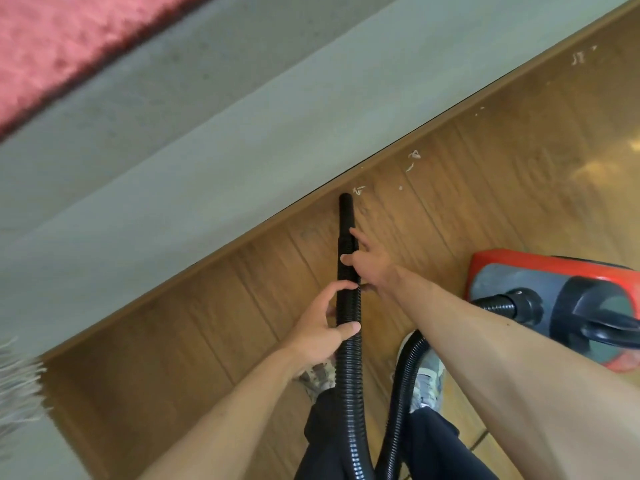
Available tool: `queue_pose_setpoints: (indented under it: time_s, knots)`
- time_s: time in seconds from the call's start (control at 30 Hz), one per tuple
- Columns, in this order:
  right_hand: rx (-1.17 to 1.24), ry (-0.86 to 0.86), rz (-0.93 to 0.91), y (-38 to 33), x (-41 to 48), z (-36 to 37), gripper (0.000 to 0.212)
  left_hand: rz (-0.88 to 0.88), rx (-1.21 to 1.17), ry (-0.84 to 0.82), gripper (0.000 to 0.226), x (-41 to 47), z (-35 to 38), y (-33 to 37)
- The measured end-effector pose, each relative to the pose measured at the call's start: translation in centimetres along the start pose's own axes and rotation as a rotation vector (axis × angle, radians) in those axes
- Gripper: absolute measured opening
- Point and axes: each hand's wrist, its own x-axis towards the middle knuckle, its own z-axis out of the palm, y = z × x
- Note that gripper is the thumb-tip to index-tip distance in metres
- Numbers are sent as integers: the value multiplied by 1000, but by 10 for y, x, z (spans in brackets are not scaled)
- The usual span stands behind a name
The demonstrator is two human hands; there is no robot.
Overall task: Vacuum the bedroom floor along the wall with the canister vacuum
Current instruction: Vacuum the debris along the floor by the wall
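Wood-plank floor (pixel 485 188) meets a pale grey wall (pixel 214 140) along a wooden skirting board (pixel 242 244) that runs diagonally across the head view.

Left hand (pixel 322 323): wrapped round the black corrugated hose (pixel 348 358), thumb across the front, fingers curled behind. Firm grip.

Right hand (pixel 369 268): higher up the same hose, at the ribbed cuff where it joins the smooth end tube. I read the thumb as crossing the front and one finger as lying straight along the tube's side; the other fingers are hidden behind it. I log it as holding the hose.

Nozzle tip (pixel 345 199): at the floor's edge, just beside the skirting board. I cannot tell whether it touches the planks.

Pale scraps (pixel 414 157) lie strewn along that same floor edge, the nearest just beside the tip, others further toward the upper right.

The hose loops down between two patterned shoes (pixel 429 379) and back up into the red canister vacuum (pixel 512 268), which sits on the floor at the right, well apart from the wall.

Upper left: blurred pink fabric (pixel 52 46). Left edge: a whitish fringe (pixel 17 386), also blurred.
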Motion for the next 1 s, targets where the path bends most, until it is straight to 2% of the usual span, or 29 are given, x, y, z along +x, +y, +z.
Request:
queue_pose_setpoints:
  time_s: [0.47,1.0]
  knots:
    - [125,-27,33,-11,2,-10,71,-34,52,-26,58,3,-6,26]
    - [298,75,36,-7,16,-131,71,-12,285,-135,57,50,78,100]
